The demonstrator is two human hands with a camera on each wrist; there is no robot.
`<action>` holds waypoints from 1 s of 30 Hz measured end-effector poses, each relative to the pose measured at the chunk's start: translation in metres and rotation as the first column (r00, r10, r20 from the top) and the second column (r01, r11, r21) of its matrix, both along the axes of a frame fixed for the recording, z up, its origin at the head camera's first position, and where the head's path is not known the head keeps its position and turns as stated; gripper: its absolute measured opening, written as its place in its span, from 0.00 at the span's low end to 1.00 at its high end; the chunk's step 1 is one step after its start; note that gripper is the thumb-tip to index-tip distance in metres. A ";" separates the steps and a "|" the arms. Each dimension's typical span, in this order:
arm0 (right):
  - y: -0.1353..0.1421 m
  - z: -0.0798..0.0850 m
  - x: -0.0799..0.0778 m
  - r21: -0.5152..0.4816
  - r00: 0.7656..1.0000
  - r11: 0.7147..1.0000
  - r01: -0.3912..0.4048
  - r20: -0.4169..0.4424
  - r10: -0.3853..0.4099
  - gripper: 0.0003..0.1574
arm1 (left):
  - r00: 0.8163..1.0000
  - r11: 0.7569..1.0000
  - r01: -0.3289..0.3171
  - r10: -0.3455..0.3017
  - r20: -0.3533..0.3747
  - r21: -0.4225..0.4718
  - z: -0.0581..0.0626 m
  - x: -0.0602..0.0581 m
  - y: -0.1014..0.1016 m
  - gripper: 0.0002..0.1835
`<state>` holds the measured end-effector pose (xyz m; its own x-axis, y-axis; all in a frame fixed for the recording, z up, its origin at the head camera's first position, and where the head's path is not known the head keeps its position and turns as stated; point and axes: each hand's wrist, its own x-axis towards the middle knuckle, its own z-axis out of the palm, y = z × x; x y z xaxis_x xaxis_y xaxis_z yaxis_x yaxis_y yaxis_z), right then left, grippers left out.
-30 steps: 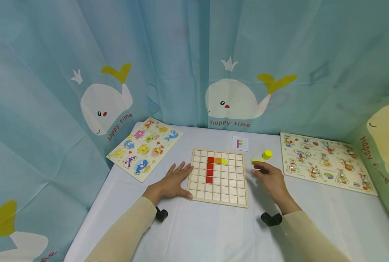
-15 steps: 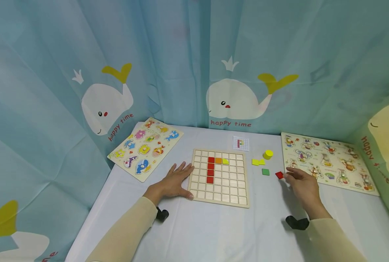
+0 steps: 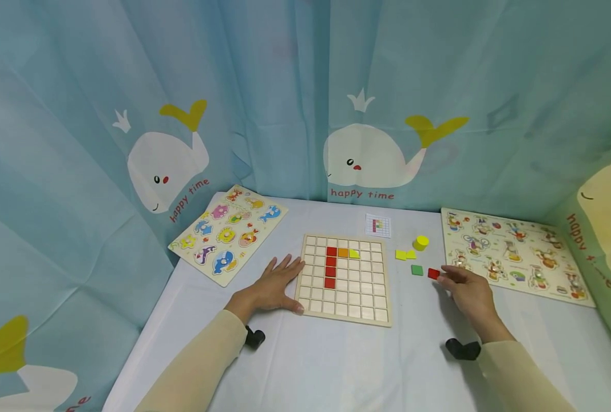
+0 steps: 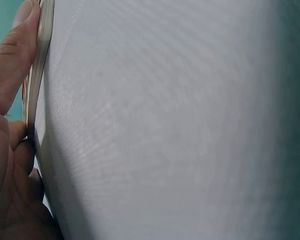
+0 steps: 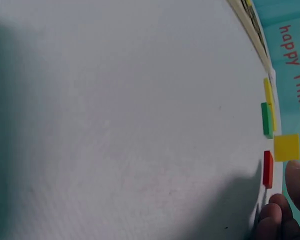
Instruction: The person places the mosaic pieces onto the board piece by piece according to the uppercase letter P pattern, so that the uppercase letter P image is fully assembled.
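My left hand [image 3: 268, 288] lies with fingers spread against the left edge of a wooden grid board [image 3: 388, 297], its thumb on the near left corner; the left wrist view shows the thumb [image 4: 15, 55] along the board's side. Red tiles [image 3: 330, 267] form a column on the board, with an orange tile [image 3: 343, 252] and a yellow rounded tile [image 3: 354, 254] beside the top one. Right of the board, my right hand [image 3: 470, 292] has its fingertips right at the edge of a loose red tile [image 3: 433, 273], which lies flat on the table. A green tile [image 3: 417, 270] lies just left of it.
Yellow tiles [image 3: 401, 255] and a yellow cylinder-like stack [image 3: 421, 243] are behind the green tile. A pattern card [image 3: 378, 225] lies behind the board. Picture puzzle boards lie at the left [image 3: 228, 234] and right [image 3: 516, 257]. A whale-print curtain [image 3: 285, 114] surrounds the table.
My right hand has moved right from over the green tile to the red tile. The red tile has shifted slightly left and turned square. My left hand has stayed put.
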<state>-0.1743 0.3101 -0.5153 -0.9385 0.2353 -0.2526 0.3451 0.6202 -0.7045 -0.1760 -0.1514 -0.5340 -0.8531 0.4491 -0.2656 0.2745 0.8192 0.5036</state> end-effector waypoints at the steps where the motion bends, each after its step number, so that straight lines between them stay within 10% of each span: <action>1: 0.000 0.000 -0.001 0.001 1.000 1.000 -0.007 -0.002 0.007 0.31 | 1.000 1.000 0.002 -0.002 -0.002 -0.001 0.000 0.000 0.000 0.66; 30: -0.004 -0.007 -0.008 0.185 0.998 0.981 -0.061 -0.012 0.064 0.23 | 0.999 1.000 0.026 -0.026 -0.025 0.009 0.002 0.001 -0.001 0.66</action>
